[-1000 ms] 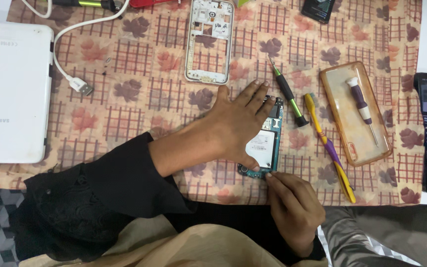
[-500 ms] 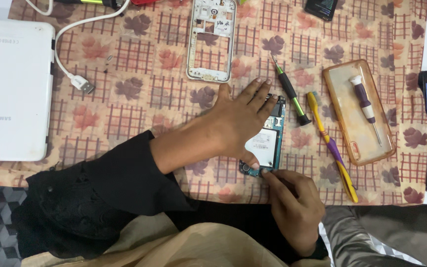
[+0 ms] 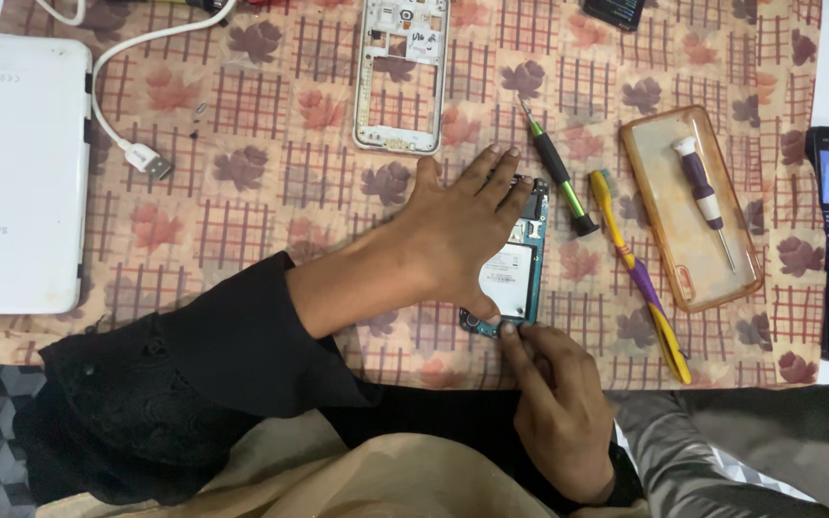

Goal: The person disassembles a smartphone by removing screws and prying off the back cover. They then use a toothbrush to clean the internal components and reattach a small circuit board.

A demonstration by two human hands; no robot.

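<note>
Unchanged since the earlier frame: left hand (image 3: 453,235) spread flat, pressing down on opened phone (image 3: 513,269) at near edge of patterned tablecloth (image 3: 271,192). Right hand (image 3: 556,408) pinching phone's lower end with fingertips. Green screwdriver (image 3: 556,173) just beside phone; yellow-purple tool (image 3: 637,273) and orange case (image 3: 659,230) farther right. Phone frame (image 3: 400,72) beyond.

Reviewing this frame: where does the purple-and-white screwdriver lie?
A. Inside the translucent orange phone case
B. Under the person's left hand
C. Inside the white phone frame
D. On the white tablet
A: the purple-and-white screwdriver lies inside the translucent orange phone case at the right of the patterned cloth, apart from the left hand pressing on the opened phone.
</note>
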